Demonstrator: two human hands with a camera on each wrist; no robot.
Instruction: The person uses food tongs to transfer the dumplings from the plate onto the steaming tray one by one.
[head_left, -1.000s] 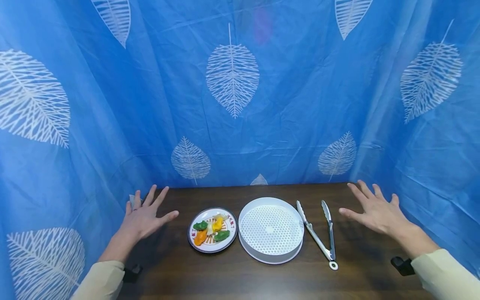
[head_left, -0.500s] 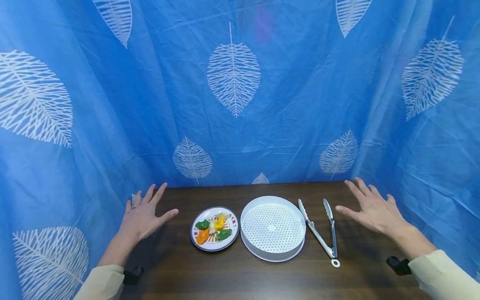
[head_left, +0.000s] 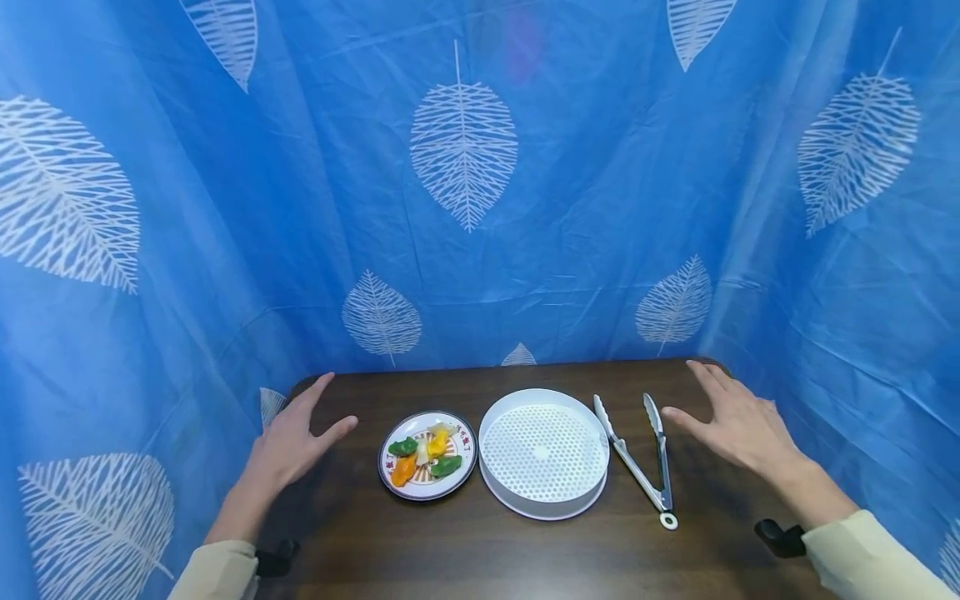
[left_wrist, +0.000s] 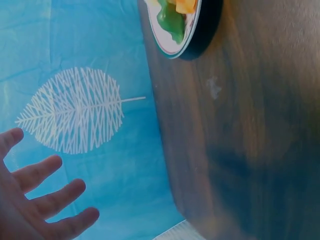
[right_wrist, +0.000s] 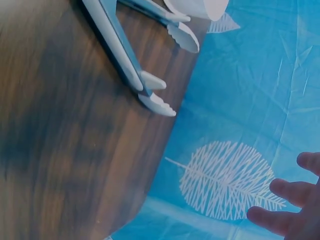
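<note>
My left hand is held over the table's left side, thumb apart from the fingers, holding nothing. Nearest to it is a round plate bearing dumpling-shaped pieces in green, orange, yellow and white. The left wrist view shows the spread fingers and part of a green piece. A white round steamer tray with a perforated bottom stands right of the plate. Tongs lie spread apart beside it. To the right of the tongs my right hand hovers, its fingers straight and holding nothing.
All these things rest on a dark brown wooden table. Blue curtain with white leaf prints hangs behind it and along both sides. A black strap end sticks out by the right wrist.
Both hands have turned, so the spread fingers seen before now line up behind one another. The right hand has shifted slightly left. The plate, steamer tray and tongs stay in place.
</note>
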